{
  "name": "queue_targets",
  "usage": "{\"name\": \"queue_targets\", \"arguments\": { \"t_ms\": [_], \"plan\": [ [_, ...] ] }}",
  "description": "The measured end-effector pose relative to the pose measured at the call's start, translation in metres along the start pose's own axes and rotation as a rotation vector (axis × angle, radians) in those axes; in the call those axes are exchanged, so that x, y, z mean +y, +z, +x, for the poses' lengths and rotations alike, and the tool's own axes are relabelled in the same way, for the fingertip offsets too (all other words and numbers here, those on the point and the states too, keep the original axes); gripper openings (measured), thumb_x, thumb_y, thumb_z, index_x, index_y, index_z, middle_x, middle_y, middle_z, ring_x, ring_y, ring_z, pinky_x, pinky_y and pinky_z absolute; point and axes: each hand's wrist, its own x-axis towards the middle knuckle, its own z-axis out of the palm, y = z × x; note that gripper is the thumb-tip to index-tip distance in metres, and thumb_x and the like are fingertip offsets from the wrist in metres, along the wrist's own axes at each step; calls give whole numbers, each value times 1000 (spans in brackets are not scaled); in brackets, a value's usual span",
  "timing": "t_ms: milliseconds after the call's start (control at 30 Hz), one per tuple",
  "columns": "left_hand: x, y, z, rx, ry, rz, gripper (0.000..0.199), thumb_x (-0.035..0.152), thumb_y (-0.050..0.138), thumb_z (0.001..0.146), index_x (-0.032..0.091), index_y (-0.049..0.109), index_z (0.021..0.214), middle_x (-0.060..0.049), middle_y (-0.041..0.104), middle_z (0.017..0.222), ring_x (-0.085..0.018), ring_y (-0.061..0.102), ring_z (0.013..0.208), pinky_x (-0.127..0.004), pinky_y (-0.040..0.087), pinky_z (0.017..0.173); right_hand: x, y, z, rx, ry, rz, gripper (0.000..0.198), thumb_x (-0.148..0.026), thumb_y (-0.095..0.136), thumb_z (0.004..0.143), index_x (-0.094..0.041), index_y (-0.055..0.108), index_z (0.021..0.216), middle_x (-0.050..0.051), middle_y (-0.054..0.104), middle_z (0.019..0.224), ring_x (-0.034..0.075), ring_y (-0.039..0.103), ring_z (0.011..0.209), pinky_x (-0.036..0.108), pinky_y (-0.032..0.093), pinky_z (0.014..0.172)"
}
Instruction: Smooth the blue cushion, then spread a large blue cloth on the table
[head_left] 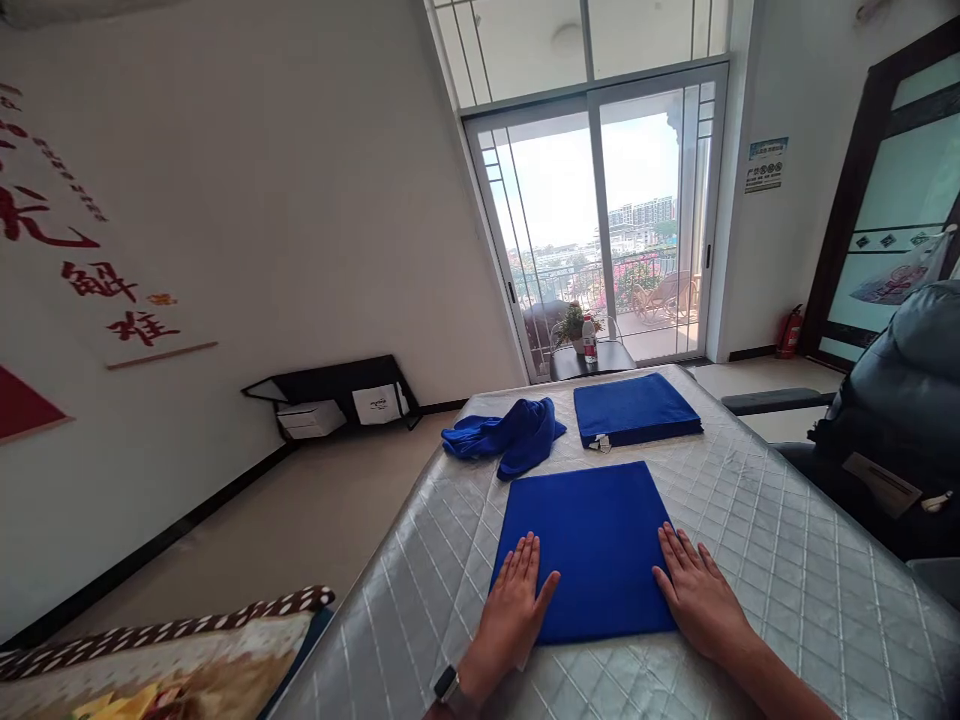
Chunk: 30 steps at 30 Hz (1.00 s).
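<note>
The left hand [514, 600] and the right hand [701, 590] both lie flat, palms down, fingers extended and grasping nothing, with a wide gap between them. Between and beneath them is a smooth, square-folded royal-blue cloth [592, 560]: the left hand covers its near left corner, while the right hand's thumb and fingertips rest across its right edge, the palm lying mostly outside it. The cloth's near edge runs straight between the heels of the hands; its far edge lies beyond the fingertips. Under everything spreads a silver-grey, diamond-quilted mattress [810, 600], with a strip of quilting left of the left hand before its slanting edge and a broader one right of the right hand. Ahead of the left hand, just past the folded cloth's far left corner, sits a crumpled royal-blue cloth [510, 435]. Ahead of the right hand, a narrow band of quilting separates the folded cloth from a neat, thicker blue folded stack [637, 405] near the mattress's far edge. Well out to the right of the right hand, past the mattress edge, stands a dark padded chair [900, 400].
</note>
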Motion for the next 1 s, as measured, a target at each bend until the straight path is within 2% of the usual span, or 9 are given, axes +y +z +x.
{"name": "queue_targets", "arguments": {
  "t_ms": [67,167,400,533,700,833,933,1000],
  "plan": [
    [-20,-1,-12,9,-56,1,73,61,18,98,13,18,154,-10,16,160,-24,15,147,-45,22,120,1,2,0,26,-13,-1,62,-43,19,97,-15,32,151,4,23,159,21,15,147,45,15,120],
    [-30,-2,-22,24,-75,-15,75,62,18,98,11,18,154,-9,14,160,-24,14,147,-45,22,120,2,5,0,47,-26,-3,63,-43,18,97,-15,32,151,5,24,159,22,15,147,45,17,119],
    [-25,-6,-23,24,-80,-47,80,65,18,97,8,21,153,-11,15,159,-25,16,147,-44,21,120,1,-8,-2,18,-46,-49,63,-45,17,98,-15,29,152,5,24,158,21,17,147,45,20,118],
    [-29,-2,-23,38,-78,-57,79,65,17,97,9,19,153,-10,14,160,-25,17,147,-45,23,120,-1,-17,-16,28,-52,-54,62,-47,19,98,-17,31,151,4,24,158,23,16,147,48,19,119],
    [-32,6,-22,74,-78,-36,76,64,19,97,12,20,154,-10,16,160,-25,18,147,-45,23,120,-4,-11,-46,23,-47,-21,62,-52,22,97,-21,34,150,2,26,157,23,18,146,48,22,118],
    [-33,4,-22,76,-69,-13,75,63,21,97,12,20,154,-10,19,160,-25,18,147,-45,22,120,-5,-7,-57,19,-22,7,63,-54,23,97,-22,31,151,1,25,158,23,19,146,48,23,118],
    [-25,-1,-23,105,-45,11,71,59,22,99,15,17,154,-9,21,159,-25,20,147,-47,23,120,-5,-8,-56,6,-18,16,62,-53,22,98,-21,31,151,1,23,158,23,19,146,47,22,119],
    [-9,-3,-25,127,15,20,69,57,23,100,17,13,155,-8,21,160,-25,21,146,-47,26,119,-5,-9,-55,-13,-16,23,62,-52,22,98,-20,31,151,1,22,157,23,19,146,47,22,119]
  ]
}}
